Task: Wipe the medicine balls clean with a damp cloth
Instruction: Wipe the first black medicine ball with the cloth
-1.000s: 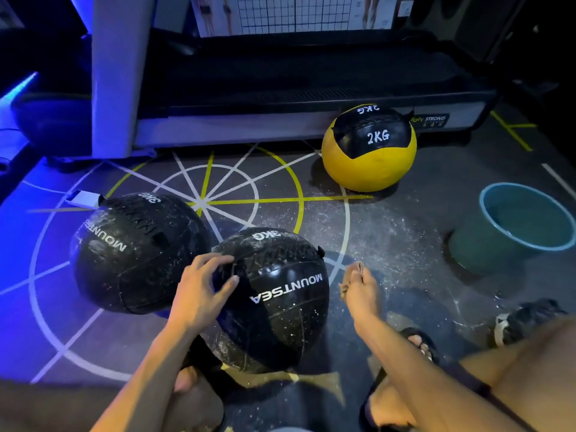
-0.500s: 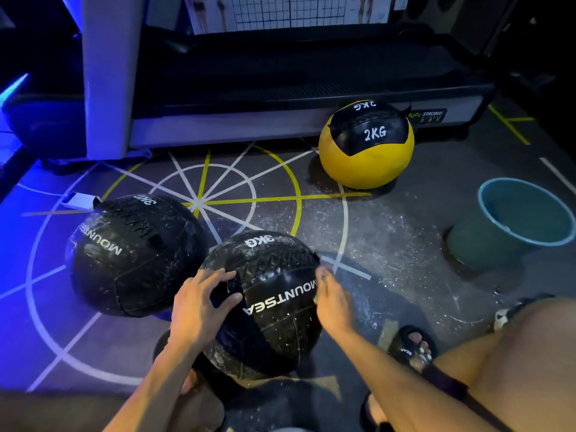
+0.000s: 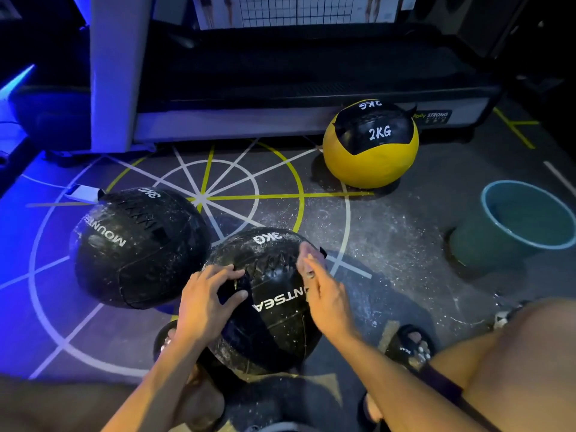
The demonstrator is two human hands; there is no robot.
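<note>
Got the nearer black 3KG ball sitting on the floor right between my feet, touching the other black 3KG ball on its left. My left hand is on the near-left side of it, fingers spread and curved over the surface, thumb pressing next to the stitched seam. My right hand is on the right side of the same ball, fingers pressed together and pointing away from me up toward the top (it's blurry, so I can't tell if there's anything under them).

The ball's got white specks all over it, and so does the floor around it. The yellow 2KG ball sits well apart, up against the base of the treadmill. A teal bucket stands off by the right edge of the view, near my right knee. Floor markings, white and yellow lines, run under everything.
</note>
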